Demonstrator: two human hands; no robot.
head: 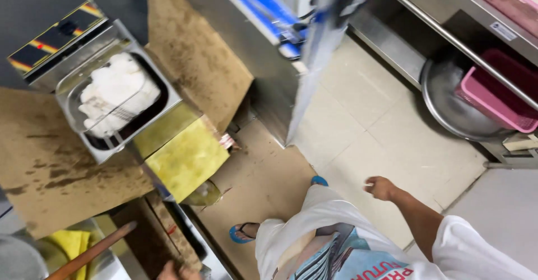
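Note:
My right hand (381,188) hangs at my side over the pale tiled floor (364,123), fingers curled in with nothing in them. Only the top of my left hand (178,271) shows at the bottom edge, beside a stained cardboard piece (162,229); its grip is hidden. A wooden handle (92,251) slants up just left of it, not clearly touched. Up left, a steel fryer tank (168,98) holds a wire basket with white lumps (115,92). My white shirt and blue sandals (241,234) fill the bottom middle.
Greasy cardboard sheets (53,168) surround the fryer and cover the floor (263,185). A yellow cloth (73,243) lies at lower left. A blue-and-white machine (280,11) stands ahead. Under the steel counter on the right sit a large metal bowl (448,109) and pink crates (496,95).

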